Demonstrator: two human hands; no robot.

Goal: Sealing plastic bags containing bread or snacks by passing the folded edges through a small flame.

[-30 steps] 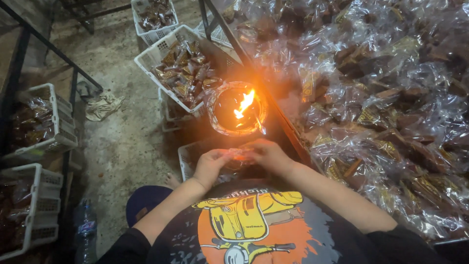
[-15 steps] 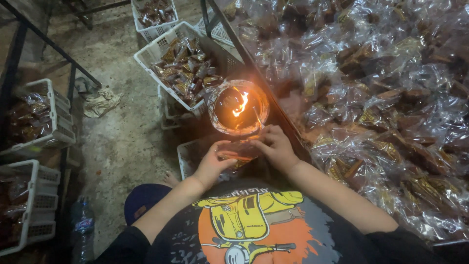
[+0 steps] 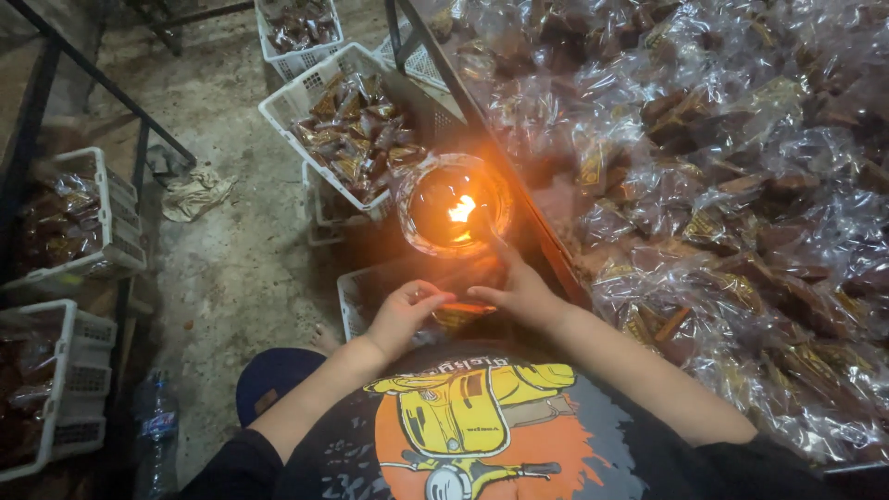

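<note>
Left hand (image 3: 405, 313), right hand (image 3: 519, 293), both pinching clear packet (image 3: 460, 308) between them, below flame (image 3: 461, 208)

The bags (image 3: 741, 185) are clear plastic, shiny and crinkly. The baskets (image 3: 306, 102) are white plastic with small holes. The floor (image 3: 231, 259) is rough, dull concrete. The jar (image 3: 454, 204) around the flame looks like shiny glass. The rag (image 3: 196, 193) is crumpled cloth. The bottle (image 3: 156, 421) is clear plastic.
</note>
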